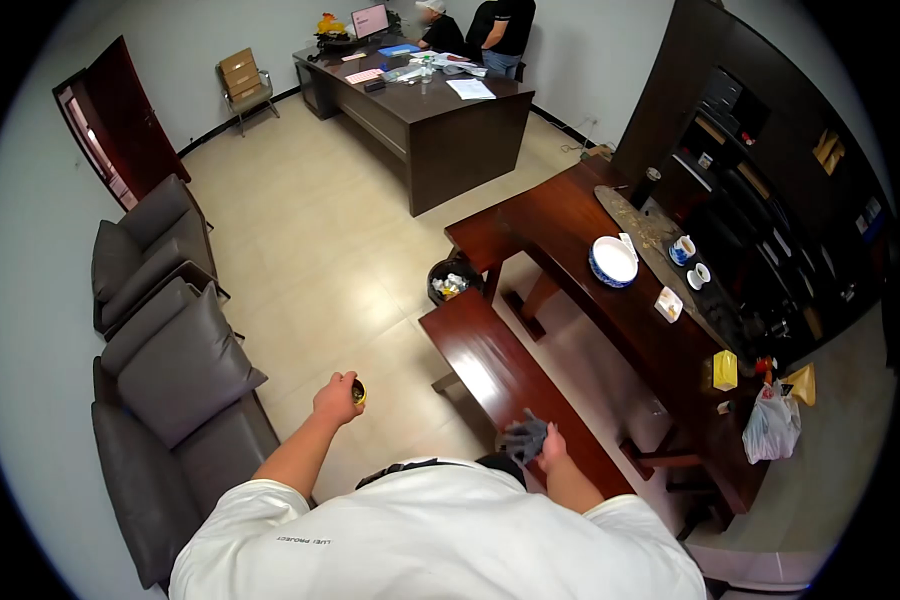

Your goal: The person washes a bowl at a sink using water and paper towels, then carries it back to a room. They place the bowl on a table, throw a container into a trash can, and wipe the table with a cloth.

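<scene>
My left hand [337, 399] is held out over the tiled floor, its fingers wrapped round a small round can [359, 392] with a yellow rim and a dark middle. What the can contains is too small to make out. My right hand [554, 449] grips a crumpled grey cloth [525, 437] with loose, finger-like ends. The cloth hangs just above the near part of the red-brown wooden bench [500, 364]; whether it touches the bench I cannot tell.
Right of the bench stands a long wooden table [560, 225] with a white-and-blue bowl [613, 262], cups, a yellow box [725, 370] and a plastic bag [772, 425]. A waste bin [454, 281] stands beyond the bench. Grey sofas [185, 370] line the left. Two people are behind the desk [470, 140].
</scene>
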Action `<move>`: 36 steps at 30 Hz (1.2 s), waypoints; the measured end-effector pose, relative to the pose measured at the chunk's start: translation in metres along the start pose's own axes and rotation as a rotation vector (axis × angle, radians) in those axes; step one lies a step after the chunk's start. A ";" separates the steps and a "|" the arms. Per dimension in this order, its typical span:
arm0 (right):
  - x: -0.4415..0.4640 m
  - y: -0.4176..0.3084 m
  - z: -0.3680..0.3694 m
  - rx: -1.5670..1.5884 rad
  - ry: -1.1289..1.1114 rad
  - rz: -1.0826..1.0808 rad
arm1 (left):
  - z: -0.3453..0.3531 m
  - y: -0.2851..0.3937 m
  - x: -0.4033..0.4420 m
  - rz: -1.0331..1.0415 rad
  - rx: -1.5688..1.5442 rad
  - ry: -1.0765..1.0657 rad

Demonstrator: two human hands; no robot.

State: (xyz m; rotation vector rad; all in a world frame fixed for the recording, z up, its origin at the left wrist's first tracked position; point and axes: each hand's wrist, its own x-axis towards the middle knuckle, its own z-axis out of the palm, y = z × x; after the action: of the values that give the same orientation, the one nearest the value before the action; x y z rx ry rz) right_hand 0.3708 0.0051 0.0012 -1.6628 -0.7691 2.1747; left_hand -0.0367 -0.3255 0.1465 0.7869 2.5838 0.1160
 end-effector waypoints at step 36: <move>0.132 -0.117 0.147 -0.375 0.146 0.070 | -0.047 0.154 0.447 0.465 0.038 -0.196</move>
State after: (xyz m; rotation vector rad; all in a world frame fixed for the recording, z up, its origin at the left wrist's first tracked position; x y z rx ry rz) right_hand 0.1832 0.1364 -0.0089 -2.0281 -1.1450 2.0154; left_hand -0.3106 0.0508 0.0488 1.3310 2.1851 0.1212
